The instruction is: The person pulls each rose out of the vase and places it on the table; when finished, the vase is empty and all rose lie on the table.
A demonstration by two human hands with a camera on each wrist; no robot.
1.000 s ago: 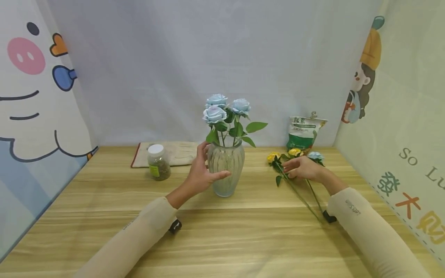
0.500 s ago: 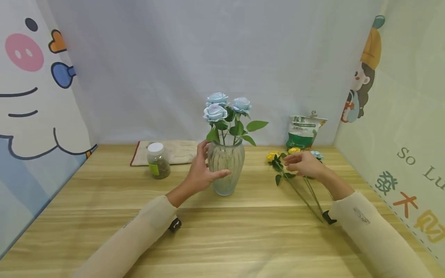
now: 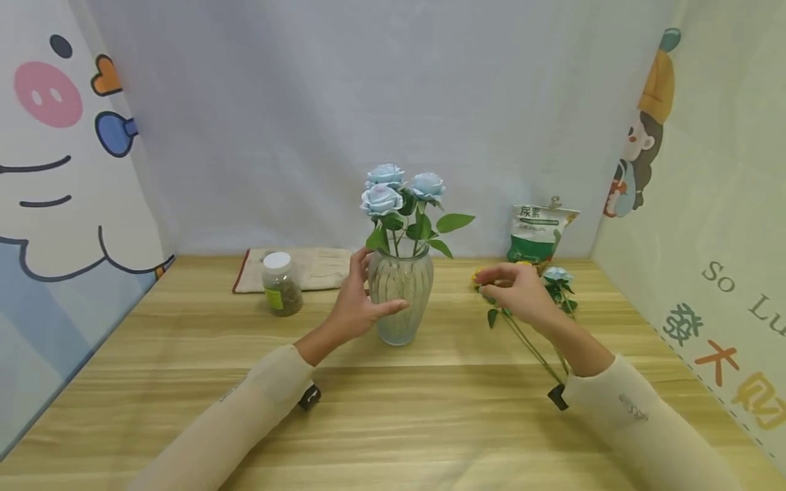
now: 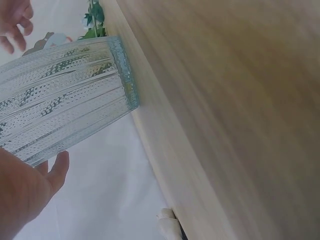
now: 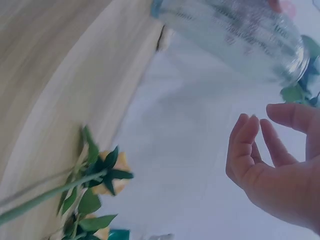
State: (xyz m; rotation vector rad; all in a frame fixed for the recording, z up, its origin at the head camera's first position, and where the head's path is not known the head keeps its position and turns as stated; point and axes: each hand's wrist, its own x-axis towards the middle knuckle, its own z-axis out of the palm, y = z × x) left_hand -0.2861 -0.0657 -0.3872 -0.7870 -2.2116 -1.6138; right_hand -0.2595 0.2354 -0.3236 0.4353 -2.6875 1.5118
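Upright on the table stands a ribbed clear glass vase holding light blue roses with green leaves. My left hand holds the vase from its left side, thumb across the front and fingers behind. To the right, my right hand hovers above the loose flowers, its fingers bent loosely. The right wrist view shows a gap between thumb and fingertips, with nothing held. Yellow roses lie below that hand, partly covered by it in the head view. A loose blue rose lies just right of them.
A white-lidded jar stands left of the vase, in front of a pair of cream work gloves. A green and white clipped bag stands at the back right. A pale curtain closes off the table's far side.
My right hand has moved left and slightly nearer from among the flowers, revealing more of the loose blue rose and covering the yellow ones. The left hand and vase stay put.
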